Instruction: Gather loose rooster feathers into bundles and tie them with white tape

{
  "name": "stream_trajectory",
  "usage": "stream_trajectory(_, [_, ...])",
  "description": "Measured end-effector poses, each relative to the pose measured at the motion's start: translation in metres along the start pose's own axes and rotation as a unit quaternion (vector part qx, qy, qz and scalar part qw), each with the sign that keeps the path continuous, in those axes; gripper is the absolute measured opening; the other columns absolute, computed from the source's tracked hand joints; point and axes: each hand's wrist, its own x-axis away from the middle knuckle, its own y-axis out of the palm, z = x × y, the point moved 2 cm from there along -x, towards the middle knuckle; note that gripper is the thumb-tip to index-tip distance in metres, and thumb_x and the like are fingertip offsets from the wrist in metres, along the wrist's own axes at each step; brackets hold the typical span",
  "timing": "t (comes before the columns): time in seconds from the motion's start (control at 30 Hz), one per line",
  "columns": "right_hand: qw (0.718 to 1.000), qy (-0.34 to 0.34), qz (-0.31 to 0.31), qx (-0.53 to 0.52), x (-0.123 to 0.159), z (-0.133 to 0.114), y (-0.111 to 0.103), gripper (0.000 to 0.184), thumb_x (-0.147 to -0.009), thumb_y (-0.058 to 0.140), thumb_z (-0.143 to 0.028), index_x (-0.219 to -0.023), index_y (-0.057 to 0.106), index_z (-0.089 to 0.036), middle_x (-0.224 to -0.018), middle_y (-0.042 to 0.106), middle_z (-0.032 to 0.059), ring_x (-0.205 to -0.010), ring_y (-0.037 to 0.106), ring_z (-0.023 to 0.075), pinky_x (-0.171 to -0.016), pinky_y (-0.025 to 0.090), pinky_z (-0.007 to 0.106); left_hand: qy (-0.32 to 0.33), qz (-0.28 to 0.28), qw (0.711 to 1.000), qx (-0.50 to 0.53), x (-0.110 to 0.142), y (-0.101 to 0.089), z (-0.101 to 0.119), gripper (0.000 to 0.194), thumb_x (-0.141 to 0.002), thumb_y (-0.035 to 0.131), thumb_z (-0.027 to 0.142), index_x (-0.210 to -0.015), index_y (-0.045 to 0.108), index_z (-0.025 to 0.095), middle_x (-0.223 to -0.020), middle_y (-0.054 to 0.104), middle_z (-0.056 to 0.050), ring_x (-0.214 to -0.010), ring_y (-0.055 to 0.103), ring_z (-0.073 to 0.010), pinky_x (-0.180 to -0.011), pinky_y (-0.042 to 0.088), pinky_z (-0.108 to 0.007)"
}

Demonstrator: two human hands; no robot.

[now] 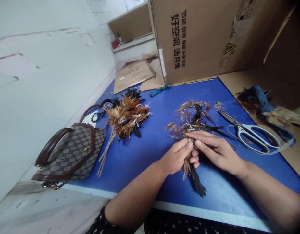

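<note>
My left hand [175, 159] and my right hand [214, 149] meet over the blue table top [145, 152], both closed round a small bunch of brown and dark feathers [192, 175]. Its dark tips hang down towards me below my fingers. Just beyond my hands lies a loose pile of brown and black feathers [192, 117]. A tied bundle of orange, white and black feathers [125, 117] lies to the left, its stems pointing at the near edge.
White-handled scissors [252, 133] lie right of my hands. A patterned brown handbag [69, 152] sits at the left edge. A big cardboard box [213, 35] stands behind. More feathers with blue cloth [264, 104] lie far right. The white wall [43, 65] is left.
</note>
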Motion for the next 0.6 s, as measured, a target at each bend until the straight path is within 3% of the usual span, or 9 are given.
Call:
stream_trajectory(0.3, [1.000, -0.029, -0.008, 0.003, -0.001, -0.001, 0.000, 0.031, -0.105, 0.061, -0.029, -0.131, 0.077, -0.029, -0.125, 0.078, 0.0094, -0.125, 0.071, 0.0264, -0.102, 0.063, 0.042, 0.005, 0.008, 0.999, -0.042, -0.001, -0.005, -0.002, 0.043, -0.096, 0.070, 0.056, -0.103, 0.053, 0.017, -0.081, 0.047, 0.003, -0.066, 0.049, -0.0086, -0.070, 0.053, -0.030])
stream_trajectory(0.47, [0.996, 0.005, -0.060, -0.067, -0.003, 0.000, -0.007, 0.032, -0.102, 0.066, -0.031, -0.133, 0.077, -0.030, -0.129, 0.077, 0.0081, -0.125, 0.071, 0.0238, -0.107, 0.061, 0.042, -0.052, -0.056, 0.995, -0.070, 0.005, -0.007, 0.002, 0.043, -0.099, 0.065, 0.056, -0.088, 0.051, 0.017, -0.075, 0.042, 0.004, -0.063, 0.048, -0.0096, -0.067, 0.049, -0.031])
stream_trajectory(0.6, [0.980, 0.034, -0.100, -0.170, -0.005, -0.002, -0.005, 0.023, -0.100, 0.071, -0.033, -0.120, 0.082, -0.026, -0.126, 0.078, 0.0088, -0.119, 0.074, 0.0213, -0.107, 0.059, 0.041, -0.096, -0.098, 0.989, -0.057, 0.008, -0.005, 0.003, 0.043, -0.100, 0.064, 0.052, -0.083, 0.051, 0.016, -0.073, 0.038, 0.004, -0.059, 0.039, -0.0074, -0.060, 0.042, -0.027])
